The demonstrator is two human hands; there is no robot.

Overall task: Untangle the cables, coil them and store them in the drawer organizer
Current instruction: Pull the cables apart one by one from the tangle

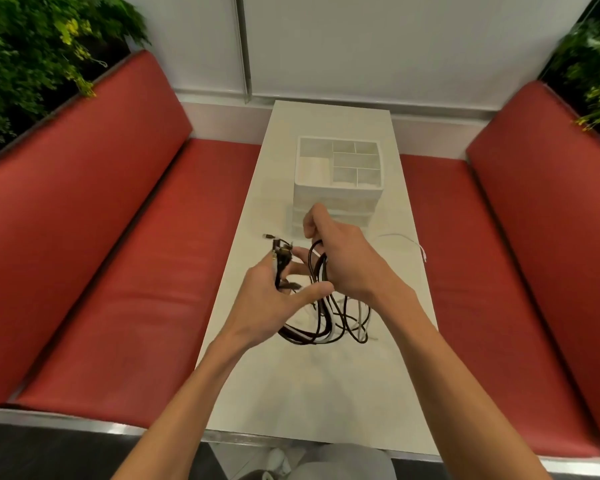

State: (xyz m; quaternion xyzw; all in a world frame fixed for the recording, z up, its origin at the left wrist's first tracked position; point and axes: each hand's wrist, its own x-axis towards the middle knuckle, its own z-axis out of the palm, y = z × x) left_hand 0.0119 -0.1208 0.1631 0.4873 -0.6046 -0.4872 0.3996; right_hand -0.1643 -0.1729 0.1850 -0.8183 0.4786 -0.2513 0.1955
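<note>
Left hand [271, 303] pinches the plug ends of the cables [321, 327]; right hand [343, 261] curls round their loops. The bundle hangs between and below both hands, touching the table [291, 393]. I judge it light, limp and snag-prone, best held near the plugs. Organizer [338, 199] stands just beyond my hands.

Brightly, evenly lit, with only faint shadows on the white table [309, 393]. Softly blurred throughout; bowed by wide-angle distortion left and right of it.
</note>
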